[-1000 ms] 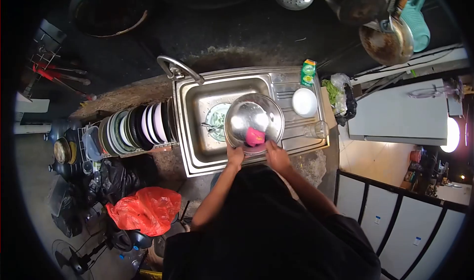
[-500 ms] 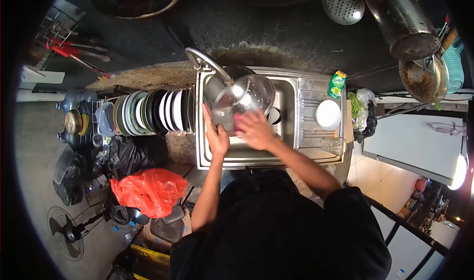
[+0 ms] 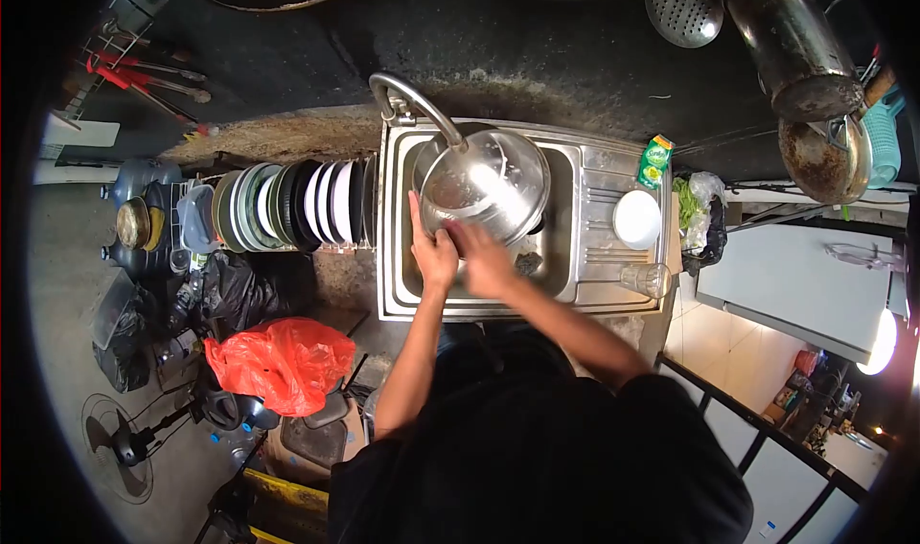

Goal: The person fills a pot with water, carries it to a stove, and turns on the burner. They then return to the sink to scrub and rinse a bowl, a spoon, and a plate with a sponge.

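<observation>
A shiny metal bowl (image 3: pixel 503 185) is tilted over the sink basin (image 3: pixel 563 208), under the curved faucet (image 3: pixel 422 103). My left hand (image 3: pixel 436 256) grips its near left rim, thumb up and fingers along the side. Against the bowl's near side is my right hand (image 3: pixel 487 264), smeared by motion; its fingers are bent over a pinkish scrubbing pad, mostly hidden. A small dark lump (image 3: pixel 527 263) lies in the basin to the right of my right hand.
Several plates (image 3: pixel 287 206) stand in a rack left of the sink. On the drainboard are a white bowl (image 3: pixel 637 218), a glass (image 3: pixel 646 278) and a green packet (image 3: pixel 655 162). Pans and a skimmer (image 3: pixel 684 9) hang upper right. A red bag (image 3: pixel 283 364) sits lower left.
The metal bowl has shifted right and turned under the faucet. My right hand has moved a little left and closer to my left hand. The dark lump in the basin now shows.
</observation>
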Available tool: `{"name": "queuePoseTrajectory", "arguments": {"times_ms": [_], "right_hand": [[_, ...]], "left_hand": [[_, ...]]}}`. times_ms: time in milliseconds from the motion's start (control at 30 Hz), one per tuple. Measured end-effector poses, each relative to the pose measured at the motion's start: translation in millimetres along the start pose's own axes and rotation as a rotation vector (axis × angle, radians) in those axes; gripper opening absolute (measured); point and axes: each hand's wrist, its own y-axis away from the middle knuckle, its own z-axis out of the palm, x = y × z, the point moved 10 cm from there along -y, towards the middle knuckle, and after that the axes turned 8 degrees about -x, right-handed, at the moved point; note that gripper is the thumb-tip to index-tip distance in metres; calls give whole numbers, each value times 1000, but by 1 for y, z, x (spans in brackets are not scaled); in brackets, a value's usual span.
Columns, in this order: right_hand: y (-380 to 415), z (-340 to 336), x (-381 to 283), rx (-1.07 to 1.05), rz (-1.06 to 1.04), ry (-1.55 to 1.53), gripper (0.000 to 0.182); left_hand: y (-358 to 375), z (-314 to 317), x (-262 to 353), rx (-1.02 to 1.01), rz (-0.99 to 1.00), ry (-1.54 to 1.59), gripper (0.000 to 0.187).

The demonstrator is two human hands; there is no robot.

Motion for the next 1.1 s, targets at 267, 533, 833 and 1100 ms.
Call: {"name": "queuePoseTrajectory", "arguments": {"times_ms": [267,533,833,1100], "right_hand": [[30,-8,45,251,-168,383,62],[52,-26,57,154,-75,751,56],[53,-5,62,148,-180,694,60],[65,18,32,240,-436,682,24]], "left_hand": [[11,-12,-6,54,32,12,79],[17,-23,5,70,125,-31,78],[0,-20,-2,-152,-62,-27,82],[-8,-3,28,-316,-111,-461,64]]}}
